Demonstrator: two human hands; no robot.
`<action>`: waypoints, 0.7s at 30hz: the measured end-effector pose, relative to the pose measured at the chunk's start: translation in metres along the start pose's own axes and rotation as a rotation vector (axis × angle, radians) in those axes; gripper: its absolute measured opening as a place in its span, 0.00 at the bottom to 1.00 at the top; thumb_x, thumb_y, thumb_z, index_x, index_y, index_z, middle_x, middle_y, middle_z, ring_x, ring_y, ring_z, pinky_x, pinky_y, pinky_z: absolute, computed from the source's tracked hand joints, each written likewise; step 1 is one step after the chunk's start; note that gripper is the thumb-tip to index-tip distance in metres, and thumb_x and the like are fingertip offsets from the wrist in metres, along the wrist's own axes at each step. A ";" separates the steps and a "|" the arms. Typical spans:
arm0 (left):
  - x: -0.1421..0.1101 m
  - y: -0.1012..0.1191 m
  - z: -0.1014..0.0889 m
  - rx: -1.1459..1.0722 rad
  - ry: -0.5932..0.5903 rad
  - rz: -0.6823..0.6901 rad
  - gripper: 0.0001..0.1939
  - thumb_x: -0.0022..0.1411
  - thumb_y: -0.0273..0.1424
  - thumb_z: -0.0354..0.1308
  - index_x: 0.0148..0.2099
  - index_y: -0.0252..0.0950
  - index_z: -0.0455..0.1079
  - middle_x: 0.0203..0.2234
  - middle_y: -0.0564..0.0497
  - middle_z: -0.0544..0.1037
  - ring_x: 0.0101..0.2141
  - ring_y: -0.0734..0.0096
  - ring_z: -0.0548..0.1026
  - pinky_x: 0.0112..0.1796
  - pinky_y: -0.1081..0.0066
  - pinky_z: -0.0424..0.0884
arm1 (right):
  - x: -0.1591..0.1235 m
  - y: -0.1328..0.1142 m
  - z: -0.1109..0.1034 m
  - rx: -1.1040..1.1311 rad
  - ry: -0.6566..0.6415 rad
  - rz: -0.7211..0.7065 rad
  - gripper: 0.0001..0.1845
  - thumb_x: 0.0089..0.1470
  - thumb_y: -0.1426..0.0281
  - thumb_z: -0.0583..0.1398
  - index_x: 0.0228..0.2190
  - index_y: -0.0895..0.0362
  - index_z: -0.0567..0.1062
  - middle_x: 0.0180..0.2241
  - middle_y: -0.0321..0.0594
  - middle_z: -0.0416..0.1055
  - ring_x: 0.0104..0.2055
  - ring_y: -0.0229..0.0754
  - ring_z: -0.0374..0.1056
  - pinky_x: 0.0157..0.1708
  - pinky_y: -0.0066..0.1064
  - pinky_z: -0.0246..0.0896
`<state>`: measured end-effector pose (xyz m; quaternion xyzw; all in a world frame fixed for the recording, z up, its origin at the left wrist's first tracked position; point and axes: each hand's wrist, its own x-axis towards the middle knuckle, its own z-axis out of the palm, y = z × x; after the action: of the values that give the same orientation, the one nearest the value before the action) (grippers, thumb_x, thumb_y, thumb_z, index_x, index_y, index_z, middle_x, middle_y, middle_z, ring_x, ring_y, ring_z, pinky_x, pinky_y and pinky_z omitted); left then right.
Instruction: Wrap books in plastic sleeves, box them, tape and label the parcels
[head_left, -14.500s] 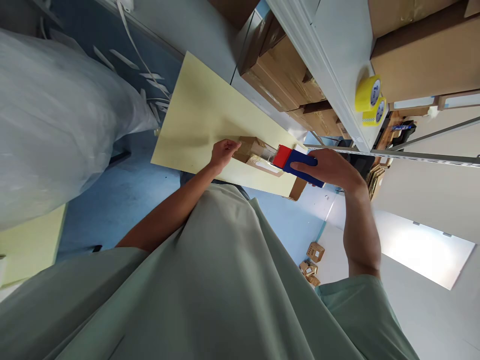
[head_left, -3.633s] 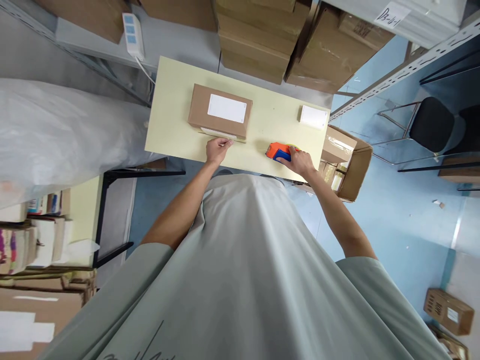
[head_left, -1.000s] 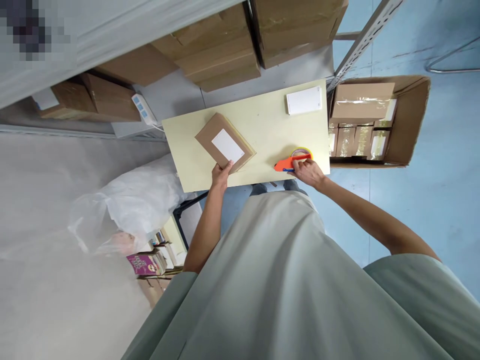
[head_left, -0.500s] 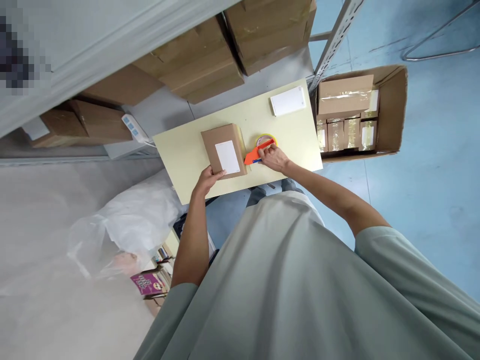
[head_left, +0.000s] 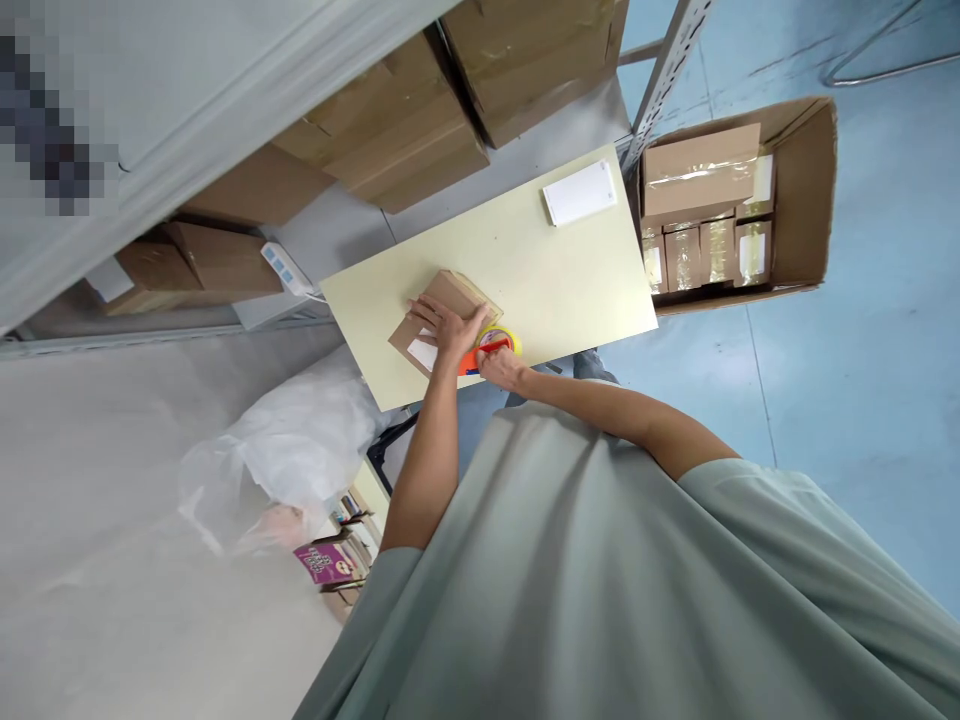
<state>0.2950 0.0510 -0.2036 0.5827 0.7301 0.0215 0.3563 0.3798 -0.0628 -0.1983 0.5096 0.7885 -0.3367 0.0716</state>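
Observation:
A small brown cardboard box (head_left: 450, 287) with a white label (head_left: 422, 351) lies turned on the pale yellow table (head_left: 559, 275). Across its top rests my left hand (head_left: 450, 325), fingers spread and partly covering the label. My right hand (head_left: 501, 368) is closed around an orange tape dispenser (head_left: 468, 363) that carries a yellow-edged tape roll (head_left: 499, 334). The dispenser is at the box's near right edge, close to my left wrist. Whether its tip touches the cardboard is hidden.
A stack of white labels (head_left: 581, 192) lies at the table's far right. Right of the table, a large open carton (head_left: 802, 200) holds several taped boxes. Shelved cartons (head_left: 405, 120), a power strip (head_left: 285, 268) and a plastic bag (head_left: 307, 430) lie behind and left.
The box has been turned on the table. My left hand has moved from its near edge onto its top. My right hand has brought the tape dispenser left and closer to my body.

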 end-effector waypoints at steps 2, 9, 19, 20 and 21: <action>-0.004 0.004 0.009 0.024 0.018 -0.025 0.74 0.55 0.47 0.82 0.86 0.27 0.40 0.84 0.21 0.41 0.83 0.28 0.25 0.79 0.35 0.42 | -0.002 -0.002 0.001 0.002 -0.004 0.009 0.26 0.70 0.86 0.44 0.57 0.73 0.77 0.48 0.66 0.84 0.47 0.55 0.84 0.42 0.41 0.71; -0.010 -0.005 0.007 0.111 0.050 0.037 0.73 0.52 0.39 0.79 0.87 0.30 0.40 0.85 0.25 0.29 0.82 0.29 0.20 0.78 0.32 0.37 | -0.055 0.058 0.012 0.001 -0.064 0.062 0.22 0.74 0.80 0.48 0.60 0.78 0.71 0.49 0.75 0.83 0.51 0.63 0.83 0.47 0.47 0.70; -0.018 -0.022 -0.003 0.225 -0.044 0.154 0.76 0.50 0.35 0.77 0.88 0.32 0.34 0.85 0.29 0.26 0.82 0.30 0.20 0.76 0.28 0.25 | -0.091 0.135 -0.018 -0.099 -0.039 0.258 0.28 0.81 0.65 0.46 0.66 0.77 0.64 0.53 0.76 0.81 0.56 0.66 0.80 0.55 0.49 0.66; -0.021 -0.024 -0.004 0.224 -0.048 0.175 0.76 0.50 0.34 0.78 0.88 0.33 0.34 0.85 0.29 0.26 0.83 0.31 0.21 0.76 0.29 0.25 | -0.082 0.131 -0.021 -0.089 -0.028 0.255 0.27 0.81 0.68 0.46 0.65 0.77 0.65 0.53 0.76 0.81 0.56 0.65 0.80 0.55 0.49 0.66; -0.023 -0.026 -0.006 0.220 -0.060 0.194 0.76 0.50 0.34 0.78 0.88 0.34 0.34 0.86 0.30 0.26 0.83 0.32 0.22 0.77 0.30 0.25 | -0.072 0.126 -0.023 -0.079 -0.019 0.245 0.26 0.80 0.70 0.45 0.65 0.77 0.66 0.53 0.76 0.81 0.55 0.65 0.81 0.55 0.49 0.67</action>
<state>0.2718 0.0250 -0.1995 0.6865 0.6573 -0.0420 0.3081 0.5261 -0.0718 -0.2054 0.5956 0.7324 -0.2990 0.1394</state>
